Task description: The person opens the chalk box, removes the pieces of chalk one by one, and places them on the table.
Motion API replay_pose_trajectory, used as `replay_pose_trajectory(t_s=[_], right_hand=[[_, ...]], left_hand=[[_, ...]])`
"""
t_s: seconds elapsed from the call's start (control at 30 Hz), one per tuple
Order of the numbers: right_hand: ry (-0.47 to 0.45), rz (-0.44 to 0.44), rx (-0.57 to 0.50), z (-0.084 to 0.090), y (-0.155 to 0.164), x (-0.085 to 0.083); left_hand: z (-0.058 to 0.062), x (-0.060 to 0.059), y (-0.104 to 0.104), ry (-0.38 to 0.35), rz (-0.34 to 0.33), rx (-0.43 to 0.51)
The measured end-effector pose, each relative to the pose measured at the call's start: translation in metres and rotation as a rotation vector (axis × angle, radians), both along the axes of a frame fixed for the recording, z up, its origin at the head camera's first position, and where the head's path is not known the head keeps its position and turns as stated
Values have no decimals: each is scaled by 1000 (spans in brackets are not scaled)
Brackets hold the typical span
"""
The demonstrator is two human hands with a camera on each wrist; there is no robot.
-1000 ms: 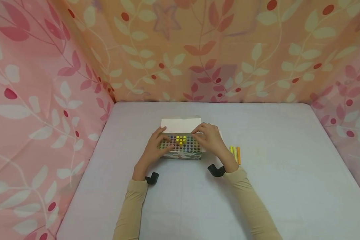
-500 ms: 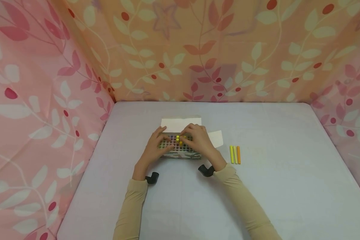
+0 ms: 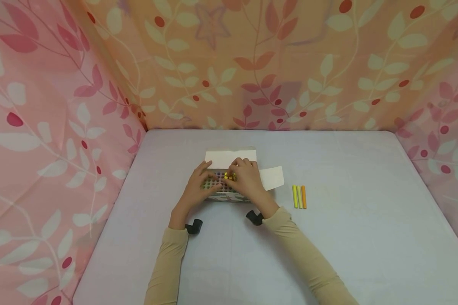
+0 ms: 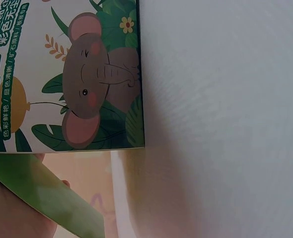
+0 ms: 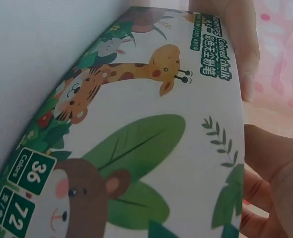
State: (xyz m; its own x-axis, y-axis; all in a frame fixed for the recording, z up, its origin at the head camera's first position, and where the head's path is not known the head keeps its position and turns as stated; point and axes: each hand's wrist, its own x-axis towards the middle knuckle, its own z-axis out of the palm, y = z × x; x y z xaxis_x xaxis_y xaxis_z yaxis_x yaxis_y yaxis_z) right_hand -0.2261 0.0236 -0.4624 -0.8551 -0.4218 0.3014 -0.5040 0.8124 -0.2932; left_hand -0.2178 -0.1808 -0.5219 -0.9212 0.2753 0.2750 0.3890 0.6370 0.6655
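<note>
Tabletop (image 3: 366,237): right hand (image 3: 247,178) farther left

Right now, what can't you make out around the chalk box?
Head: the chalk rows at the right end of the chalk box, covered by the right hand.
Head: whether that hand pinches any of the yellow chalks; small and partly covered by its fingers.
Left wrist: the rest of the lettering, cut off by the left edge.
Right wrist: the box's inside, hidden behind its printed wall.
</note>
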Motion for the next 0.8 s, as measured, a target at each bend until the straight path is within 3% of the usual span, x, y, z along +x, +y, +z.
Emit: replay_pose_trajectory(t_s=[0.37, 0.8], right_hand=[[6, -51, -22, -1, -6, 1], [10, -46, -88, -2, -6, 2]], left_hand=[[-2, -1, 0, -2, 10, 0], [-1, -1, 0, -3, 6, -7]])
